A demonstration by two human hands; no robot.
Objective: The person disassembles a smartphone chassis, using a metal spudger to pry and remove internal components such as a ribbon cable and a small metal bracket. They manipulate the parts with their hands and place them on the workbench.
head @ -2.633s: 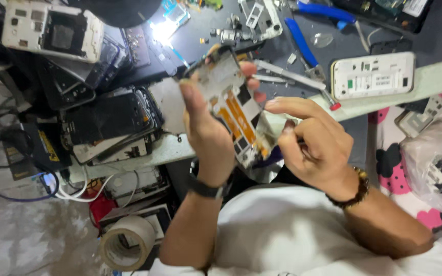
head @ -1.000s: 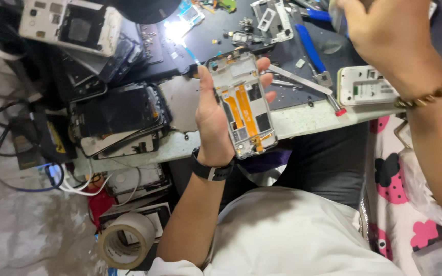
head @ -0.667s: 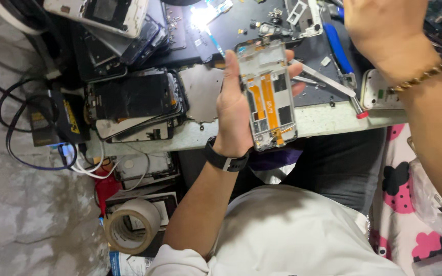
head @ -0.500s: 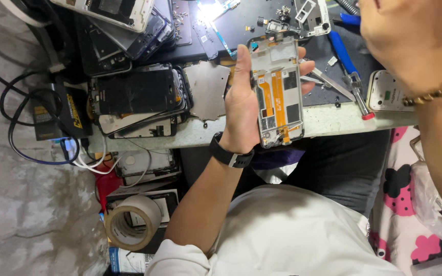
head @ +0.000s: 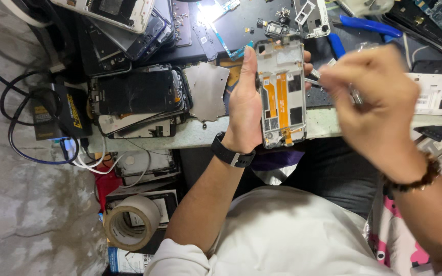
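My left hand (head: 244, 110) grips an opened phone frame (head: 284, 92) upright over the bench edge; its inner side faces me, with orange flex strips and small boards showing. A black watch sits on that wrist. My right hand (head: 374, 102), motion-blurred and wearing a bead bracelet, is just right of the frame. Its fingers are pinched on what looks like a thin metal tool (head: 356, 96), and its fingertips are close to the frame's right edge.
A pile of dismantled phones (head: 139, 97) and a bare metal plate (head: 205, 89) lie left of my left hand. A blue-handled tool (head: 369, 24) and a white phone back (head: 433, 92) are at right. Cables (head: 21, 117) hang at left, with a tape roll (head: 131, 222) below.
My right hand has come down from the bench's far right side to just beside the phone frame, its fingers now pinched. The left hand kept holding the frame, turning it more upright.
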